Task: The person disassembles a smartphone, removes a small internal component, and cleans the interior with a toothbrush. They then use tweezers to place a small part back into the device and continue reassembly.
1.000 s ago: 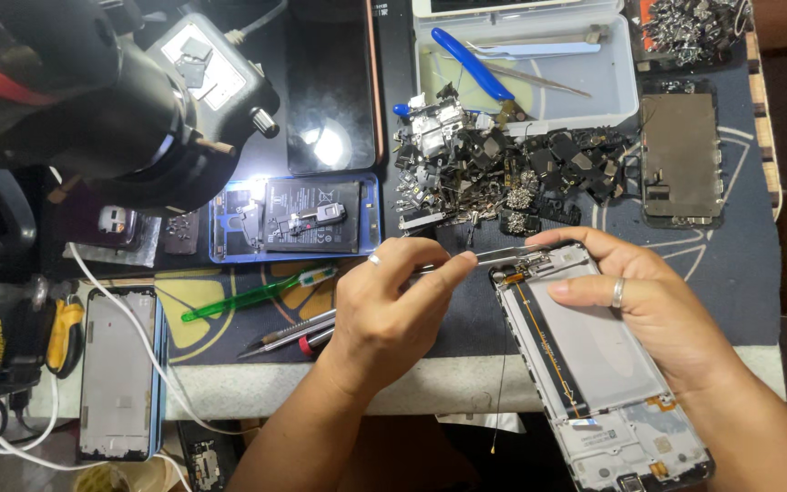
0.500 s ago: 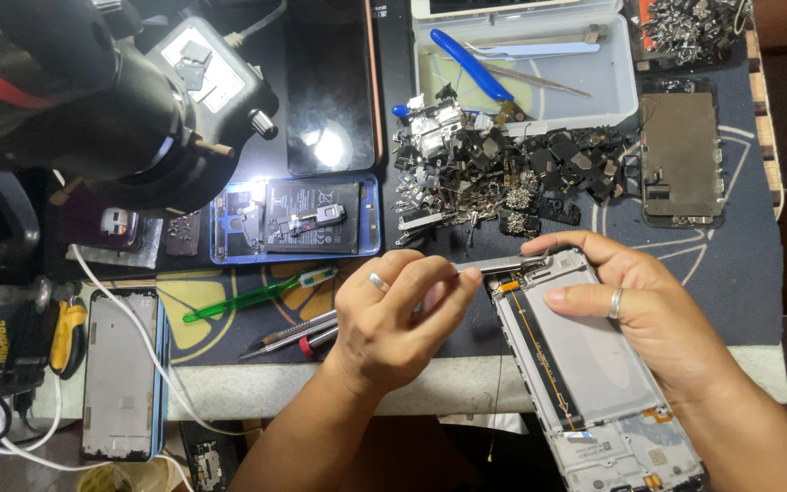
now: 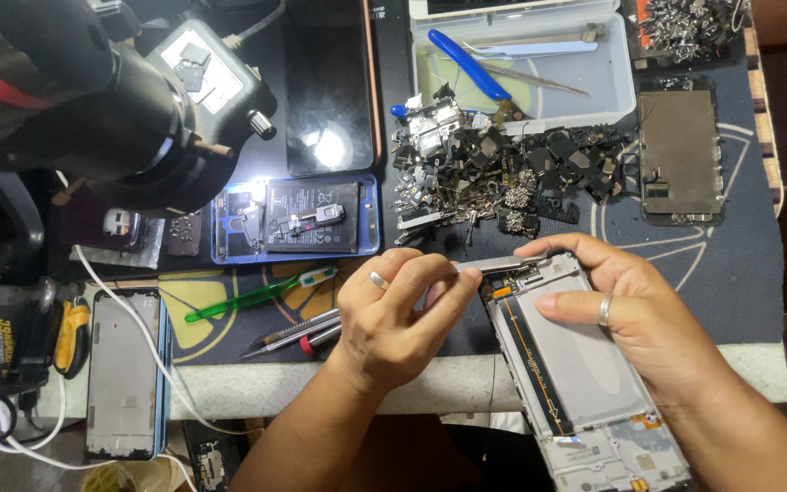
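Observation:
My left hand (image 3: 398,314), a ring on one finger, pinches a pair of metal tweezers (image 3: 495,264) whose tips reach the top edge of an opened phone frame (image 3: 576,374). My right hand (image 3: 635,314), also with a ring, lies over the right side of that frame, thumb on its grey inner plate and fingers curled round its top corner. The frame hangs partly over the bench's front edge.
A heap of small dark phone parts (image 3: 494,178) lies behind the hands. A white tray (image 3: 608,87) holds blue-handled pliers (image 3: 466,62). An open blue phone (image 3: 298,217) sits under a microscope (image 3: 93,109). A green tool (image 3: 261,292), a bare phone frame (image 3: 125,374) and a metal plate (image 3: 680,155) lie around.
The left hand has shifted a little right, bringing the tweezers onto the frame's top edge. The right hand keeps its hold on the frame.

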